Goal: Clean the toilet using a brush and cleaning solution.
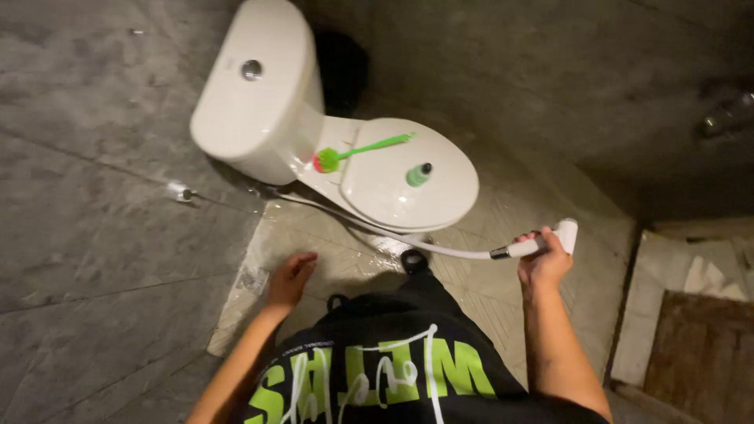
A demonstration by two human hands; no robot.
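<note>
- Head view, looking down: right hand (543, 263) grips white spray nozzle (550, 238), fingers wrapped round the handle, closed tight on it.
- Nozzle long axis runs roughly left-right, slight tilt; head end sticks out to the right/far side of the fist, hose end exits left.
- White hose (440, 246) goes from the nozzle's metal collar leftward, curves along the near edge of the toilet (259, 102), then on toward a wall valve (181, 191) at left.
- Left hand (290, 276) empty, fingers loosely open & slightly curled, palm down, hovering over wet floor tiles (345, 251); touches nothing as far as visible.
- Toilet lid (400, 188) is shut. On it: green toilet brush (357, 151) w/ red-and-green head at left, handle pointing right; small green bottle (419, 174) w/ dark cap, upright.
- Key relation: lid + brush lie far and left of the nozzle hand; nozzle head points away from the toilet, not at it.
- Which hand nearer: the brush head is about as near the left hand as the right; bottle + brush handle tip closer to right hand, but that one's occupied.
- Hose lies between the hands and the toilet, on the floor.
- Floor looks wet/shiny near toilet base; dark wall on the far side.
- Person's black shirt w/ green print fills the near bottom of the view; a step or threshold (691, 330) sits at right, well apart.
</note>
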